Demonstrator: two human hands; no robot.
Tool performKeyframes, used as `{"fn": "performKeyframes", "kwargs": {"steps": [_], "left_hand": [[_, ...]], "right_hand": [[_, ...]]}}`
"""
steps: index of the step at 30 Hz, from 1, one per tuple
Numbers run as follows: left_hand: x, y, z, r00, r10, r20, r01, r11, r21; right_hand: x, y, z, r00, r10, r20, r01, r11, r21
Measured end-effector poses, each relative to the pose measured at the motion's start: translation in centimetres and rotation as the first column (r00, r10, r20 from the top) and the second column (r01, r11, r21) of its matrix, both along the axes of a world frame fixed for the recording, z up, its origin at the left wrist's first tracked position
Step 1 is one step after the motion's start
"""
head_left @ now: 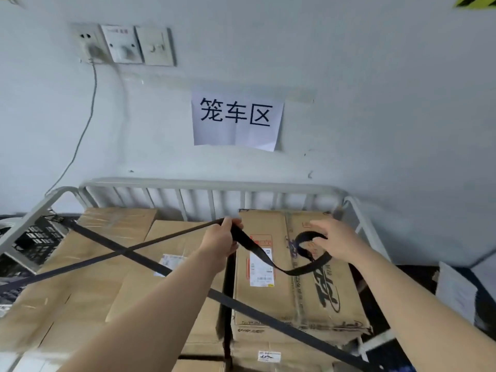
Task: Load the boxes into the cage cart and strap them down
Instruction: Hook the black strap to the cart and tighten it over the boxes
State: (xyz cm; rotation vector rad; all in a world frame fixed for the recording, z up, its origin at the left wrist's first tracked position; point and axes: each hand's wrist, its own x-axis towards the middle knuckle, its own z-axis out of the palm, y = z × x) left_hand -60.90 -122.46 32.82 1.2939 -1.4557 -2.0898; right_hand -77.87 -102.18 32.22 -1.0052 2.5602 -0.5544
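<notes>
**Room:** we record one pale grey wall [349, 76] on the far side. It bears three switch and socket plates [124, 44] at far left, one thin cable [88, 116] hanging from them, and one paper sheet [236, 122] with three dark characters at centre.

**Container:** one cage cart [209, 183] with grey tube rails, upright bars along its far side and a rail on the left. It stands close to the wall.

**Contents:** cardboard boxes [174, 251], of which we can count at least four tops, packed side by side inside the cart. The right box [308, 277] carries a dark printed logo and one white label [261, 267].

**Straps:** two black runs cross over the left boxes. The hooked strap [255, 310] goes from the left rail to near right. The held strap [80, 266] rises from near left to the hands.

**Hands:** two
- The left hand [218, 238] pinches the held strap above the middle boxes.
- The right hand [338, 242] is over the right box, fingers curled on the strap's looped end.
- Slack sags between the hands over the right box.

**Beside the cart:** one black slatted crate [37, 242], on the left
</notes>
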Motion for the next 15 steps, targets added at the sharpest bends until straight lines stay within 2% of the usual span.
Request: {"fn": "performKeyframes", "kwargs": {"steps": [5,7,11,15], "left_hand": [[-5.3,2.1,-1.1,0.993,-0.091,0.075,0.093,0.995,-0.033],[-7.5,3.0,-2.0,0.990,-0.131,0.044,0.131,0.991,0.002],[-11.9,4.9,-3.2,0.987,-0.157,-0.028,0.159,0.982,0.100],[-16.0,5.8,-4.5,0.987,-0.150,-0.056,0.157,0.971,0.180]], "right_hand": [[-2.7,1.7,-3.2,0.999,0.002,-0.036,0.001,0.998,0.061],[-3.8,1.6,-4.1,0.998,0.019,-0.060,-0.015,0.997,0.070],[-5.3,0.4,-5.5,0.995,0.064,0.080,-0.062,0.998,-0.031],[-6.9,-1.0,-7.1,0.991,0.006,0.134,0.005,0.996,-0.084]]}}
